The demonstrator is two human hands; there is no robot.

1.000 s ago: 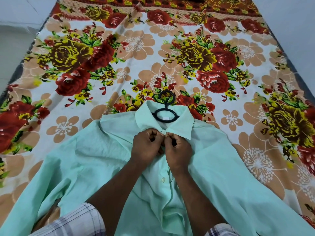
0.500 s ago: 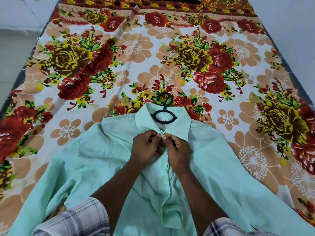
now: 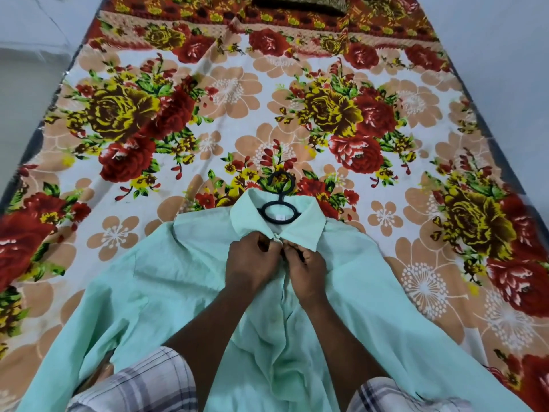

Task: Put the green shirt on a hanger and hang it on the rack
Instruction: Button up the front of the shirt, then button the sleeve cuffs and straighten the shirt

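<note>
L hand [image 3: 252, 263], R hand [image 3: 306, 261] pinch green shirt [image 3: 178, 278] at collar [image 3: 300, 230]; hanger [image 3: 280, 199] just beyond.

Your green shirt [image 3: 184, 263] — pale mint, long-sleeved, lightly creased — lies front up on the floral bedsheet [image 3: 225, 93] before you, with the collar away from you and the sleeves spread to both sides. The collar is folded down, its points meeting at the throat, where your left hand [image 3: 252, 263] and right hand [image 3: 306, 266] pinch the placket. The black plastic hanger [image 3: 280, 198] sits inside the shirt — only its hook and the ring below it show, lying flat out of the neck opening.
</note>
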